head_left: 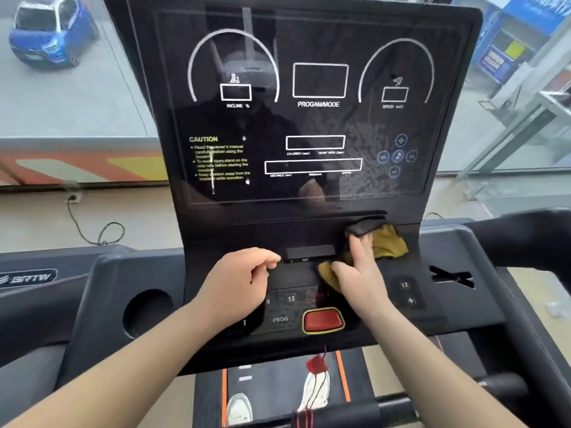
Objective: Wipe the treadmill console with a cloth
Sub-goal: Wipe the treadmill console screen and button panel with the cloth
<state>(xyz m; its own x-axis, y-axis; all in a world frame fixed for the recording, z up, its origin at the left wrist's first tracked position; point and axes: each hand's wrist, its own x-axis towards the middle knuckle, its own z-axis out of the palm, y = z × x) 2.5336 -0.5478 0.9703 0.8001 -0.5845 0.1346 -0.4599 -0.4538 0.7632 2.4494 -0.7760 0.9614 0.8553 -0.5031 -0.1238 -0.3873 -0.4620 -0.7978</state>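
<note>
The black treadmill console fills the middle of the head view, with a glossy display panel above and a button deck below. My right hand presses a yellow and dark grey cloth flat on the ledge just under the display, right of centre. My left hand rests on the deck to the left of a small dark slot, fingers curled, holding nothing. A red stop button sits below both hands. A damp streaky patch shows on the display's lower right.
A round cup holder lies in the left tray and a handlebar rises at the right. A red safety clip hangs below the console over the belt, where my shoes show. A window behind shows a blue car.
</note>
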